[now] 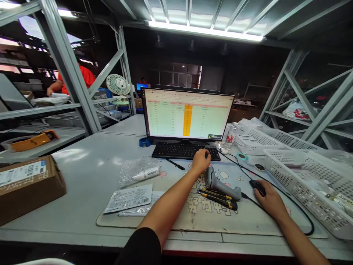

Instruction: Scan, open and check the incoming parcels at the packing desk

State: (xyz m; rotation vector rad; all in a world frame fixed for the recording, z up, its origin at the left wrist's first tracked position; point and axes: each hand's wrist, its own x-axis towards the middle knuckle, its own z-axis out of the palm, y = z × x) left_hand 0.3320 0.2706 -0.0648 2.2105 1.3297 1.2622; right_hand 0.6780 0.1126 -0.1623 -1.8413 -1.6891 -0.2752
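My left hand (201, 161) rests over the right part of a black keyboard (176, 150), fingers bent onto the keys and holding nothing. At the right, my right hand (268, 197) lies around a black computer mouse (257, 187). A monitor (165, 117) behind the keyboard shows a spreadsheet with an orange column. Between my arms lie a grey barcode scanner (222, 187) and yellow-and-black utility knives (219, 200). A black pen (175, 163) is just left of my left hand. Farther left are a bubble-wrapped white tube (146, 173) and flat printed packets (131, 198).
A cardboard box (30, 187) stands at the left. White perforated baskets (306, 184) line the right side, near a plastic bottle (231, 134). Rolls of tape (144, 142) flank the monitor. A scanner cable loops by my right hand. Beyond the rack, a person in red (85, 77) works.
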